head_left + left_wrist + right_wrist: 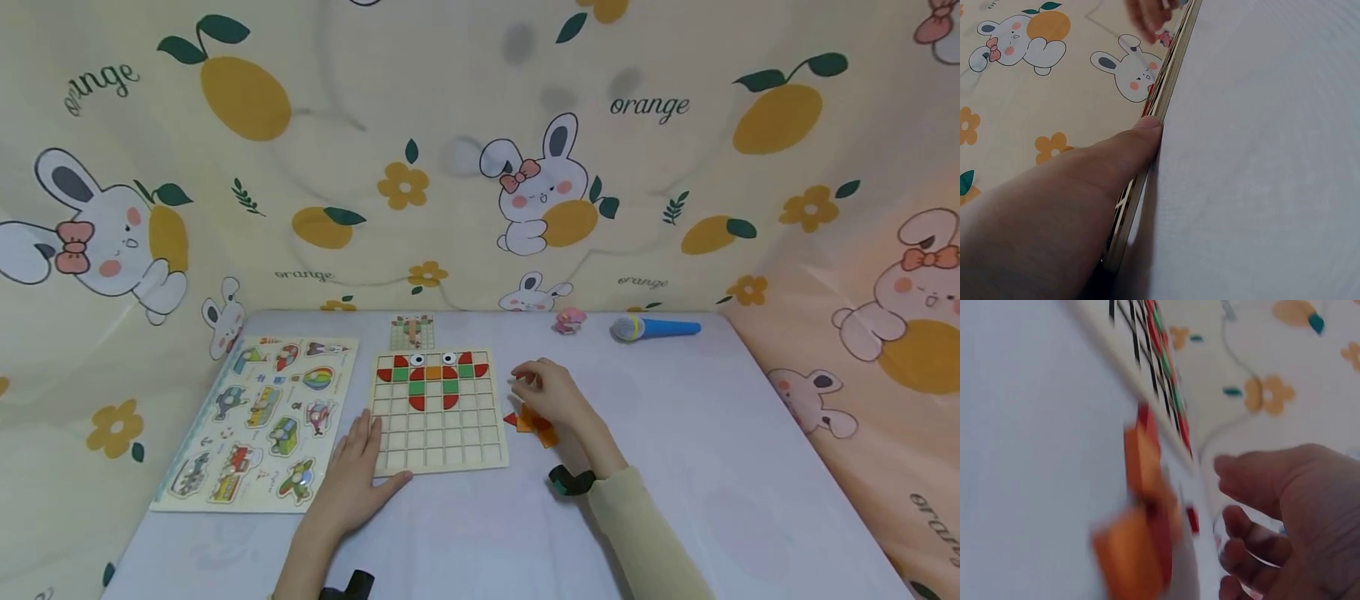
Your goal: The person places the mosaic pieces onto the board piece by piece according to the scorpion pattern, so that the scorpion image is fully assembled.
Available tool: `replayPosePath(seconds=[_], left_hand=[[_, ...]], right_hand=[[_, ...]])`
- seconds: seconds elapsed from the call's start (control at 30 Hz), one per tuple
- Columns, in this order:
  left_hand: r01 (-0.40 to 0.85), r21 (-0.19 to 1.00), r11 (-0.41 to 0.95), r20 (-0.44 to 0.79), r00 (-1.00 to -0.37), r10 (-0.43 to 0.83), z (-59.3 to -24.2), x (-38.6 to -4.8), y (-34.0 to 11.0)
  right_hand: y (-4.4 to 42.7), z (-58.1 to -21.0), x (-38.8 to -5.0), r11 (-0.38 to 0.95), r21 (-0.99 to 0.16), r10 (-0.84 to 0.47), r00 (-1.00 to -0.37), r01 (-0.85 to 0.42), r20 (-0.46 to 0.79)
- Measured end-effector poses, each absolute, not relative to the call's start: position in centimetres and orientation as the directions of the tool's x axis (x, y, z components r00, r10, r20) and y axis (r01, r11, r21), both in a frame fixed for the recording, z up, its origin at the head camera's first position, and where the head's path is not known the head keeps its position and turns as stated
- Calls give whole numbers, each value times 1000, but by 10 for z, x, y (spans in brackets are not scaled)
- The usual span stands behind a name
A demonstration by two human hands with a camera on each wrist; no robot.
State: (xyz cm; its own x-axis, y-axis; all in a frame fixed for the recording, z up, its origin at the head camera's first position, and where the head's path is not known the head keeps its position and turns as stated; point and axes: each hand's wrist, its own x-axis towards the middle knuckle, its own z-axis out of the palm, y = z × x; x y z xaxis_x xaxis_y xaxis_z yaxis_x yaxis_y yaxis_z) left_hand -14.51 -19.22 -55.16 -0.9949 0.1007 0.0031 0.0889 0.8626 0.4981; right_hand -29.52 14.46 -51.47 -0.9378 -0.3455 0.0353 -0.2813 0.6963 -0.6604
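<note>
A wooden grid board (442, 435) lies mid-table, its upper rows filled with red, green and orange tiles and two eye pieces (417, 360). My left hand (351, 477) rests along the board's left side with fingers straight, and its thumb (1138, 140) touches the board's edge in the left wrist view. To the right of the board, my right hand (553, 393) is above loose orange and red tiles (546, 433). In the right wrist view nothing shows between its thumb and loosely bent fingers (1254, 547). Those orange tiles (1129, 553) look blurred there.
A small pattern card (412, 332) lies behind the board. On the left is a vehicle picture puzzle (251, 425). A pink toy figure (569, 321) and a blue toy microphone (660, 327) sit near the back edge, before a printed cloth (450, 283).
</note>
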Motion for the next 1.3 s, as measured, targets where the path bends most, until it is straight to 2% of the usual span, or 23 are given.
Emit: replayPosePath(seconds=[0.17,0.27,0.5,0.7,1.3], left_hand=[[79,500,863,-3,-996,93,-553,-142,-195],[75,504,860,-14,-995,94,-555,-141,-195],[64,490,870,-26,-996,89,-560,-139,-202],[66,482,874,-25,-996,90,-563,-137,-208],[96,509,856,-2,-994,113,-554,-144,-193]], right_hand=[[172,-524,-287,702,-675,-363,-929,-227,-66],[180,-531,-284,700,-679,-376,-923,-223,-84],[180,-550,-284,666,-692,-419,-907,-280,-37],[171,-561,-282,676,-693,-367,-930,-249,-24],[192,-550,-286,683,-680,-334,-942,-267,35]])
